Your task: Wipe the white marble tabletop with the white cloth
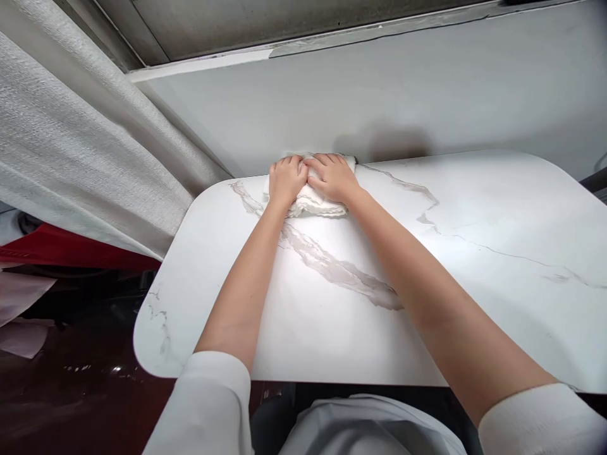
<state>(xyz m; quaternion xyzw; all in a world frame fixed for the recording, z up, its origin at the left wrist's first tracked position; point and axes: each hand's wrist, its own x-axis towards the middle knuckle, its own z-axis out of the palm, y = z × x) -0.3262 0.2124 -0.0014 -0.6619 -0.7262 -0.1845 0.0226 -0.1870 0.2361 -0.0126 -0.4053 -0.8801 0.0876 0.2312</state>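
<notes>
Both hands cover most of the white cloth (313,203); its far edge is unclear. Desk (474,284) right corner cut off by frame edge.

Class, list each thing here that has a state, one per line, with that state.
cloth, crumpled, under both hands.
left hand, fingers curled, pressing the cloth.
right hand, palm down on the cloth.
table, standing against the wall.
curtain, hanging in folds beside the table.
</notes>
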